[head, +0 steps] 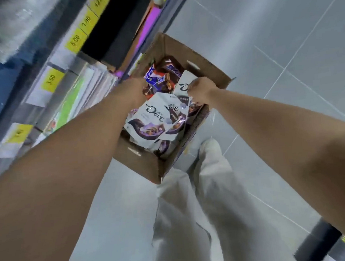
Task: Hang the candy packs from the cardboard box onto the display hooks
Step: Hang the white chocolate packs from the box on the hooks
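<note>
Head view: cardboard box (pixel 147 166) sits centre, shelf (pixel 44 93) left, open floor (pixel 283 43) right. Right grip (pixel 201 90) pinches a white candy pack (pixel 182 83); left grip (pixel 134 88) closure hidden.

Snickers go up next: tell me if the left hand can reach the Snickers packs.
Probably yes: the left hand is inside the open box, at the Snickers packs, which lie uncovered on top.
</note>
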Available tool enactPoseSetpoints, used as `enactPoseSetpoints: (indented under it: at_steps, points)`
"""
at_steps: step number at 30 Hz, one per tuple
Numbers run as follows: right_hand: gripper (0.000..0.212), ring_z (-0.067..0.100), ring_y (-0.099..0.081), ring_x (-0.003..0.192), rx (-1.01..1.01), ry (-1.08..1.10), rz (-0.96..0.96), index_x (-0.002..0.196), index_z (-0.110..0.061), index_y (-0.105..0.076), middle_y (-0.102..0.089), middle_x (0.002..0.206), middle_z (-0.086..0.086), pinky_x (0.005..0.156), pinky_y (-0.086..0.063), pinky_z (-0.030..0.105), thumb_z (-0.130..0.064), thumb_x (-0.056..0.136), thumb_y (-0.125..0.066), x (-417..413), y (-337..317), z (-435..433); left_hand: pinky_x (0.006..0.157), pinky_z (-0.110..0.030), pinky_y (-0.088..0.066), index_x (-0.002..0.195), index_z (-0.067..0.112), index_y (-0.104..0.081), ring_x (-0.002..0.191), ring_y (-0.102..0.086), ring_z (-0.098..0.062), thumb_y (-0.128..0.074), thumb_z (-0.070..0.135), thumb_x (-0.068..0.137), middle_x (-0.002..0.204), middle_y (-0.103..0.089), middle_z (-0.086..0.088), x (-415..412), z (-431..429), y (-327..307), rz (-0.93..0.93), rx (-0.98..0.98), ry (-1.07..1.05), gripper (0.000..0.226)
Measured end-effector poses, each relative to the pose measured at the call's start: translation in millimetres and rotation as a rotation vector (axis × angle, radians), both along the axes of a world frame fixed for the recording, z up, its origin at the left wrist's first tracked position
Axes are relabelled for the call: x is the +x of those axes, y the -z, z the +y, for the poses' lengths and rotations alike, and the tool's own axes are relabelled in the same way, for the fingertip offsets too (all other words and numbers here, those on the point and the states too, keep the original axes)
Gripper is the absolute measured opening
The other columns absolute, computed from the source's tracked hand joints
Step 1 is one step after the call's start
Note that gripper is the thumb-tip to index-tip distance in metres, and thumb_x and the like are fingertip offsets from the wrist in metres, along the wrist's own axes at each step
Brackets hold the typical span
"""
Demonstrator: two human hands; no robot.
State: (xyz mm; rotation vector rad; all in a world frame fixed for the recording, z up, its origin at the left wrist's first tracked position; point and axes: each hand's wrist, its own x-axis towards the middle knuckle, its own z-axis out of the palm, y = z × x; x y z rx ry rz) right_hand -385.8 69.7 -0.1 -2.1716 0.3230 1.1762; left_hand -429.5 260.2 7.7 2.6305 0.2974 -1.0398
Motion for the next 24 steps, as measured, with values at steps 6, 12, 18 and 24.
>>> enactPoseSetpoints:
  at_steps: [6,12,18,24]
  points:
    - [0.023,0.025,-0.054,0.108,-0.214,-0.439,-0.021,0.113,-0.001,-0.054,-0.052,0.085,0.006,0.077,-0.048,0.026,-0.003,0.096,-0.038,24.4,92.2,23.6,0.097,-0.040,-0.046,0.137,0.029,-0.041,0.122,-0.049,-0.032,-0.047,0.003,0.086,0.140,-0.046,-0.011,18.0,-7.3,116.6,0.083,-0.039,0.143,0.058]
    - [0.012,0.021,-0.058,0.073,-0.195,-0.588,-0.017,0.082,-0.010,-0.053,-0.060,0.103,0.012,0.060,-0.047,0.024,-0.011,0.092,-0.047,30.9,178.1,35.7,0.108,-0.042,-0.031,0.148,0.037,-0.014,0.143,-0.018,-0.030,-0.048,-0.001,0.087,0.159,-0.007,0.001,16.2,-20.0,199.7,0.294,0.004,0.342,0.079]
    - [0.032,0.026,-0.062,0.101,-0.213,-0.673,-0.036,0.121,-0.004,-0.055,-0.061,0.116,0.011,0.069,-0.041,0.024,-0.010,0.090,-0.050,19.1,206.1,25.3,0.094,-0.040,-0.039,0.119,0.014,-0.057,0.113,-0.051,-0.033,-0.057,0.010,0.087,0.119,-0.054,-0.014,7.0,-23.6,206.3,-0.045,0.213,0.521,0.031]
    - [0.027,0.029,-0.060,0.098,-0.189,-0.718,-0.047,0.115,-0.009,-0.060,-0.061,0.096,0.012,0.071,-0.036,0.025,-0.016,0.092,-0.049,21.0,156.8,22.6,0.074,-0.035,-0.044,0.103,0.023,-0.057,0.098,-0.055,-0.031,-0.055,0.016,0.091,0.110,-0.058,-0.013,2.2,-1.2,152.1,0.088,-0.004,0.243,0.014]
